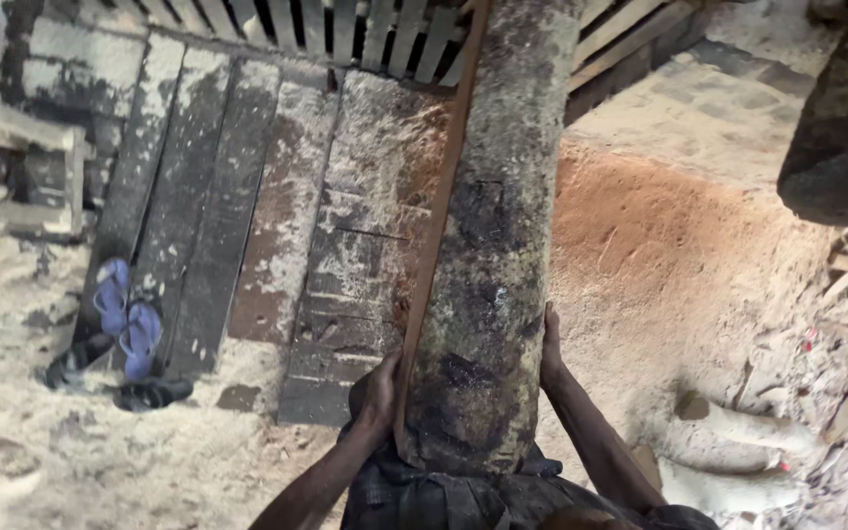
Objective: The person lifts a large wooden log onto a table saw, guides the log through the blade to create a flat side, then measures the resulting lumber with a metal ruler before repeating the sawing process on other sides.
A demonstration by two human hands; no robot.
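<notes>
**Heavy log gripped at its near end in a sawdust yard**

At the far left, a pair of blue sandals (128, 329) is seen lying on the sawdust-covered ground (22, 294), just beside a row of dark planks (247, 216) laid flat. The left hand (377, 391) is pressed, fingers closed, against the left edge of a large rough log (493, 245), where a thin reddish slab (434, 236) is seen along its side. The log's near end is held close to the body. The right hand (550, 344) is laid flat against the log's right flank. A reddish sawdust mound (660, 255) is seen further right. The log appears whole apart from that slab edge; no further cutting is shown.
</notes>
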